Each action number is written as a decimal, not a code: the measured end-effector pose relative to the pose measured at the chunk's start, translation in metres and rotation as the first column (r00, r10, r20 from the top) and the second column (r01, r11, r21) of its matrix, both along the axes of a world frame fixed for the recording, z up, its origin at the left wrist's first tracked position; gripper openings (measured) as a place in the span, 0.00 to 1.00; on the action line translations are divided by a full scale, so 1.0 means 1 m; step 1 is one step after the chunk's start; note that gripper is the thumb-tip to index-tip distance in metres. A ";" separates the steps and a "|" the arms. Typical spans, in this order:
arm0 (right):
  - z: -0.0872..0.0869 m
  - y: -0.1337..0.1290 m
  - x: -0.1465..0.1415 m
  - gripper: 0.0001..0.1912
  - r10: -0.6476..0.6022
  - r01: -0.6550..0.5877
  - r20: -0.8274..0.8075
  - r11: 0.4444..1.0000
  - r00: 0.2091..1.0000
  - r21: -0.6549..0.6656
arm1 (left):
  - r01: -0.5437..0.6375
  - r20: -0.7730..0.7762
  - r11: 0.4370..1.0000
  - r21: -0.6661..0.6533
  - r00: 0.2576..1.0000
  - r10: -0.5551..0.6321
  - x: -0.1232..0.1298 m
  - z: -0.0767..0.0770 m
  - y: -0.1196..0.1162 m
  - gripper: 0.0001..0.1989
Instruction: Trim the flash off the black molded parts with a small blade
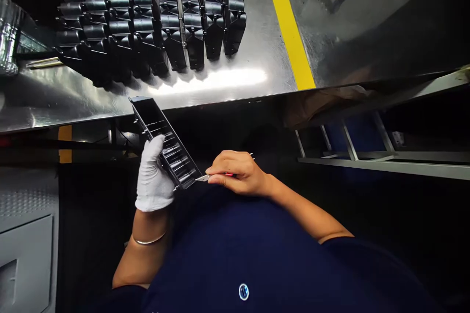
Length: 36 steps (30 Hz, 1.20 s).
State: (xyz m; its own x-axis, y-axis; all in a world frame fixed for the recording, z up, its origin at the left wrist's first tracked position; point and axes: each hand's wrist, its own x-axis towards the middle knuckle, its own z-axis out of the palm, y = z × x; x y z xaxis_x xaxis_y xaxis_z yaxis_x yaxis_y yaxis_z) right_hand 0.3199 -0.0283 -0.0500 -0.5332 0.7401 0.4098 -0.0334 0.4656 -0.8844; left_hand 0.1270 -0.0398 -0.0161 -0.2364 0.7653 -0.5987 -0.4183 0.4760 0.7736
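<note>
My left hand (152, 176), in a white glove, is closed around a long black plastic tray (183, 146) with ribs or dividers across its inside. The tray is tilted, its far end near the table's front edge. My bare right hand (237, 171) pinches a small knife (203, 178) with a pointed metal blade; a bit of red shows between the fingers. The blade tip is at the tray's near right corner, touching or very close to it. Most of the knife's handle is hidden in my hand.
On the shiny metal table (235, 93) stand rows of similar black plastic parts (169, 22). A yellow stripe (290, 29) crosses the table to their right. Below the table at right is a metal frame (367, 161); a grey cabinet (27, 254) stands at lower left.
</note>
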 end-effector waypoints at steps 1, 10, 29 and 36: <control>0.000 0.000 0.001 0.06 0.017 -0.018 0.020 1.000 1.000 0.019 | -0.082 0.019 0.997 -0.006 0.996 0.082 0.003 0.003 0.001 0.14; 0.003 0.005 0.005 0.08 0.063 -0.069 0.090 0.996 0.994 0.055 | -0.043 0.080 0.999 0.024 0.996 0.041 0.012 0.010 -0.004 0.19; 0.017 0.071 0.029 0.09 -0.108 0.086 0.182 0.988 0.977 0.125 | 0.477 0.472 0.877 -0.068 0.789 -0.393 -0.007 0.002 -0.027 0.19; 0.037 0.078 0.044 0.14 0.053 -0.157 0.427 0.964 0.903 0.213 | 0.571 0.408 0.821 0.006 0.748 -0.523 -0.011 -0.001 -0.028 0.19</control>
